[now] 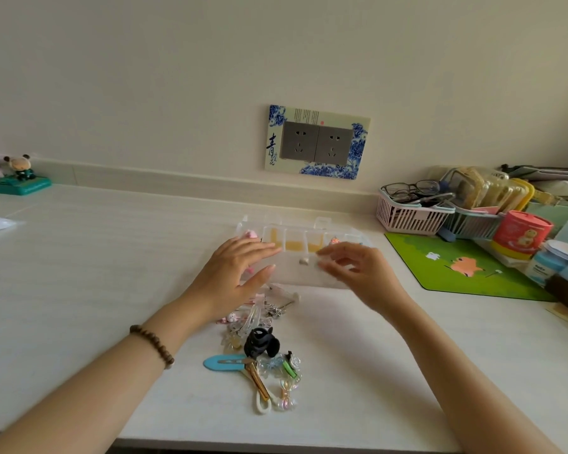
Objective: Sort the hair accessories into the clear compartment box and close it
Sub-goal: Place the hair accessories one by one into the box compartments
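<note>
The clear compartment box (pixel 304 229) lies on the white desk beyond my hands, with yellow pieces and small pink items in its far cells. My left hand (pixel 235 273) rests on the box's left part, fingers spread. My right hand (pixel 354 270) hovers at the box's right part, thumb and forefinger close together; whether they pinch anything is unclear. A small pale bead-like piece (pixel 304 261) shows between the hands. A pile of hair accessories lies nearer me: a black claw clip (pixel 259 343), a blue snap clip (pixel 223 362), a gold clip (pixel 258 381), clear bows and flowers (pixel 284 371).
A green mat (pixel 466 267) lies right of the box. Behind it stand a pink basket (pixel 410 214) with glasses, a red tub (pixel 521 234) and other clutter. A teal toy stand (pixel 19 185) sits at the far left. The desk's front edge runs close below the pile.
</note>
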Demonstrator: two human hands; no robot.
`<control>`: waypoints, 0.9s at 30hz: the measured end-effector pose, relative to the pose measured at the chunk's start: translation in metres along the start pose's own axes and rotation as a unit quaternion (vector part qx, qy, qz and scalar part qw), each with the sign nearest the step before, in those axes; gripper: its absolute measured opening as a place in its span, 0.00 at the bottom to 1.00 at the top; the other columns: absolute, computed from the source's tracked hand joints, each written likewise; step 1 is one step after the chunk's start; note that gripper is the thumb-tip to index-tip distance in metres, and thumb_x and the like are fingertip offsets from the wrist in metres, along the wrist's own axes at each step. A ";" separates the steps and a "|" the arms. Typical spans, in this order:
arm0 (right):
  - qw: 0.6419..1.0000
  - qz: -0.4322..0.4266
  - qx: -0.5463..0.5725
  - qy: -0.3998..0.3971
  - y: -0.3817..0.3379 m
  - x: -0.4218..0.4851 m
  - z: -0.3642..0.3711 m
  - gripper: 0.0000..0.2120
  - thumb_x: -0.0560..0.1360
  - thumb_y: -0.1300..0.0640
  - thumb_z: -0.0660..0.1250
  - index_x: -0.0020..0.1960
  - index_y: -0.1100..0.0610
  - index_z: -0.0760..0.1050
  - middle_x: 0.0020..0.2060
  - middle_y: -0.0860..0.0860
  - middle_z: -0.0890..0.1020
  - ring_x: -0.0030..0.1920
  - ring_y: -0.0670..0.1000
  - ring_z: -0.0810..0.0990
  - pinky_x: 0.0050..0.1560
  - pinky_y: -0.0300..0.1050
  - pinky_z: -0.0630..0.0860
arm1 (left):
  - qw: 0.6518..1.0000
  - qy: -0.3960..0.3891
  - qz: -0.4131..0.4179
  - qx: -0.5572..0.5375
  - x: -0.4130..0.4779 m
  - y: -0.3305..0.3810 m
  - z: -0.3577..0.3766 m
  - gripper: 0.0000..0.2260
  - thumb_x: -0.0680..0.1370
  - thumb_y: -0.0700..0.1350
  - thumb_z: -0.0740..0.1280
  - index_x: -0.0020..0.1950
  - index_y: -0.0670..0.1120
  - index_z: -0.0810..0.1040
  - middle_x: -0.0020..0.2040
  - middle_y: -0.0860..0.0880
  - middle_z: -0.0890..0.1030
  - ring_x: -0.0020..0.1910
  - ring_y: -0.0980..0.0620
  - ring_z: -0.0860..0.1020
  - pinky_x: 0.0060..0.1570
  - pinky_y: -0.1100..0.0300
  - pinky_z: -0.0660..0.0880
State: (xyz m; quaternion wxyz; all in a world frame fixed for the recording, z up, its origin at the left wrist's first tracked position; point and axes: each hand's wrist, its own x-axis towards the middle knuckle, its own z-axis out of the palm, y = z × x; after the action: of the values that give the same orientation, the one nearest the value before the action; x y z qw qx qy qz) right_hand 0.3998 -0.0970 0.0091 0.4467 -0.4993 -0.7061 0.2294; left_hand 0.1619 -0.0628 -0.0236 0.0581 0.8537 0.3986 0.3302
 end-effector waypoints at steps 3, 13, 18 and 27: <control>0.998 -0.003 0.025 0.062 -0.005 0.019 -0.014 0.11 0.72 0.57 0.70 0.52 0.57 0.73 0.38 0.51 0.84 0.35 0.44 0.81 0.39 0.39 0.78 | 1.000 0.006 -0.002 -0.011 0.000 -0.001 0.001 0.25 0.76 0.65 0.49 0.68 0.56 0.69 0.68 0.58 0.71 0.73 0.53 0.61 0.73 0.51 0.56; 0.985 0.015 -0.166 -0.032 0.006 0.067 -0.016 0.10 0.71 0.50 0.70 0.45 0.56 0.82 0.38 0.50 0.84 0.36 0.46 0.78 0.37 0.35 0.74 | 1.000 0.019 0.011 -0.008 0.001 -0.006 0.003 0.23 0.78 0.63 0.51 0.68 0.56 0.70 0.67 0.58 0.73 0.72 0.55 0.63 0.72 0.49 0.58; 0.977 -0.045 -0.200 0.057 0.008 0.058 -0.010 0.08 0.74 0.50 0.66 0.49 0.51 0.81 0.46 0.45 0.83 0.44 0.47 0.77 0.43 0.42 0.73 | 1.000 0.018 0.009 -0.011 0.001 -0.005 0.003 0.23 0.77 0.63 0.51 0.68 0.57 0.70 0.68 0.59 0.72 0.73 0.55 0.62 0.72 0.51 0.57; 0.978 -0.036 -0.153 -0.136 -0.011 0.003 0.011 0.09 0.72 0.48 0.69 0.47 0.52 0.82 0.39 0.43 0.83 0.38 0.42 0.79 0.42 0.40 0.78 | 1.000 0.006 -0.003 -0.017 0.001 -0.001 0.000 0.25 0.77 0.64 0.48 0.68 0.57 0.69 0.69 0.58 0.71 0.74 0.54 0.61 0.73 0.52 0.54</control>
State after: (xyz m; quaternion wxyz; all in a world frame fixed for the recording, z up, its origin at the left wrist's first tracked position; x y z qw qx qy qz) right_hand 0.3842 -0.0974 0.0136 0.2729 -0.5003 -0.8044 0.1677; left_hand 0.1618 -0.0616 -0.0238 0.0715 0.8491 0.3958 0.3424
